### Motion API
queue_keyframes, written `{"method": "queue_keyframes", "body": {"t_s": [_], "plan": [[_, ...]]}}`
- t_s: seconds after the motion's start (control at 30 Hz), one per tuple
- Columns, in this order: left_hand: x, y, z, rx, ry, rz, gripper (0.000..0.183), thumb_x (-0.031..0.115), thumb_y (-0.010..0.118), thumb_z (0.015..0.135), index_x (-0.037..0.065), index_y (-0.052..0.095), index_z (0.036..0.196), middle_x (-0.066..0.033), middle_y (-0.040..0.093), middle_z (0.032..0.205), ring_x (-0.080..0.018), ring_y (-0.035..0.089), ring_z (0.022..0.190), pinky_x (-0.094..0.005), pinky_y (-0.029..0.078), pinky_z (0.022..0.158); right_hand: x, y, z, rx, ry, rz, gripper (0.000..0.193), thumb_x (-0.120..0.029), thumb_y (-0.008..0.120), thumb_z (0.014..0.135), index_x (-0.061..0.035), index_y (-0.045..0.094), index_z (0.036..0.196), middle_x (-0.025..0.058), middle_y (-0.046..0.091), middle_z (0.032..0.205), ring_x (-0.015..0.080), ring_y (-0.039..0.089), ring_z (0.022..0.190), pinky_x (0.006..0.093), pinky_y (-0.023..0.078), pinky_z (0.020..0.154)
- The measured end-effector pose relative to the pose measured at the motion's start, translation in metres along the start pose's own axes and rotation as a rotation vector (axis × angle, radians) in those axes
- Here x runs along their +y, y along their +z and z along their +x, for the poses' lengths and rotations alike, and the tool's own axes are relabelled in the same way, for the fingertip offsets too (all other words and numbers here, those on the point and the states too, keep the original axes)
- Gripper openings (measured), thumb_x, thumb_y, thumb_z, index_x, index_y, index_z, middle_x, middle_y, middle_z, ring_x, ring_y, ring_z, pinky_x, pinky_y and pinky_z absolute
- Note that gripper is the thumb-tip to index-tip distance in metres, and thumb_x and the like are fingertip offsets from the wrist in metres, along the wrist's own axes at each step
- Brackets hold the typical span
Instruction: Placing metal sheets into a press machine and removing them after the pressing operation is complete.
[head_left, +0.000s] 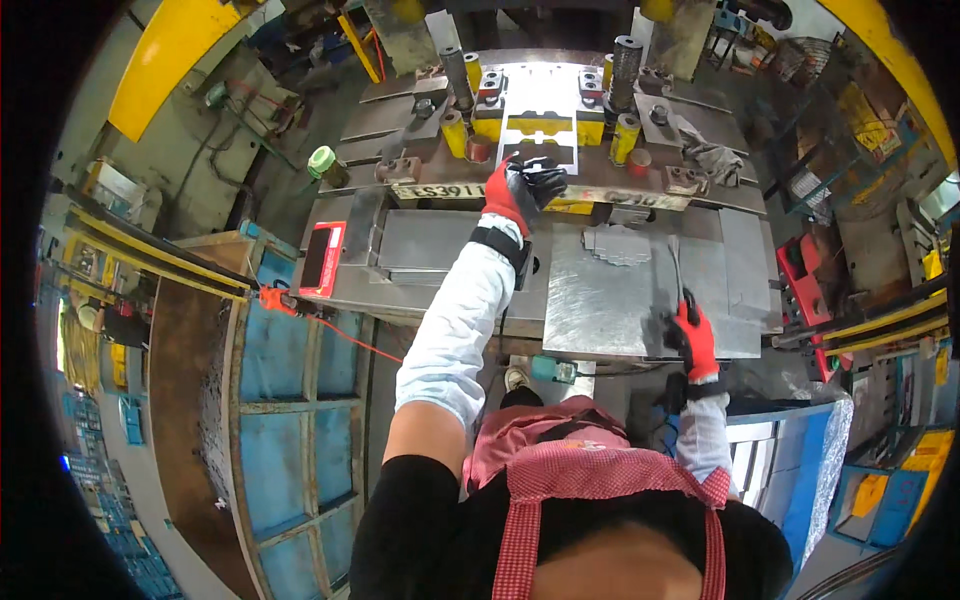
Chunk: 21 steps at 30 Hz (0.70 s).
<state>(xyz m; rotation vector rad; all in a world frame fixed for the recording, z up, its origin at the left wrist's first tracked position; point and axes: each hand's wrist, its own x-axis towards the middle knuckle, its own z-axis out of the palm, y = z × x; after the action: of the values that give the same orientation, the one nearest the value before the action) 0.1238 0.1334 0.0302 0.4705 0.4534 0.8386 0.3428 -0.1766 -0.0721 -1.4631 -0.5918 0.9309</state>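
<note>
My left hand (pixel 526 190), in a red and black glove, reaches forward to the press die. Its fingers are curled at the near end of a bright metal strip with cut-outs (pixel 566 140), apparently gripping it, though the fingertips are partly hidden. The strip lies on the die between yellow blocks. My right hand (pixel 693 338), gloved the same way, is closed around a slim metal hand tool (pixel 676 262) above a flat steel plate (pixel 600 310). The tool points away from me; its exact kind is unclear. Small stacked metal pieces (pixel 616 244) lie on that plate.
Guide posts (pixel 625 75) rise on both sides of the die. Flat sheets (pixel 430 240) are stacked left of my left arm, beside a red-framed panel (pixel 322 258). A large blue-panelled bin (pixel 285 440) stands at left. A grey rag (pixel 712 160) lies at right.
</note>
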Motion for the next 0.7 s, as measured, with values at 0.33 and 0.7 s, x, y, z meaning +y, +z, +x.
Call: {"method": "queue_keyframes", "body": {"t_s": [0.33, 0.7], "plan": [[0.003, 0.012, -0.005, 0.129, 0.029, 0.070, 0.050, 0.035, 0.029, 0.089, -0.008, 0.053, 0.100, -0.0210, 0.061, 0.089, -0.0318, 0.061, 0.078, -0.0389, 0.051, 0.074, 0.017, -0.028, -0.030, 0.053, 0.203, 0.041, 0.016, -0.007, 0.061, 0.071, -0.0057, 0.054, 0.085, -0.0004, 0.052, 0.064, 0.0101, 0.049, 0.053, 0.0232, 0.039, 0.048], [0.005, 0.012, -0.003, 0.106, -0.013, 0.017, 0.046, 0.032, 0.032, 0.089, -0.008, 0.052, 0.100, -0.0209, 0.061, 0.090, -0.0323, 0.061, 0.077, -0.0399, 0.051, 0.075, 0.021, -0.029, -0.029, 0.053, 0.174, 0.102, 0.063, -0.006, 0.063, 0.068, -0.0062, 0.038, 0.126, 0.0010, 0.053, 0.070, 0.0088, 0.045, 0.050, 0.0228, 0.037, 0.043]]}}
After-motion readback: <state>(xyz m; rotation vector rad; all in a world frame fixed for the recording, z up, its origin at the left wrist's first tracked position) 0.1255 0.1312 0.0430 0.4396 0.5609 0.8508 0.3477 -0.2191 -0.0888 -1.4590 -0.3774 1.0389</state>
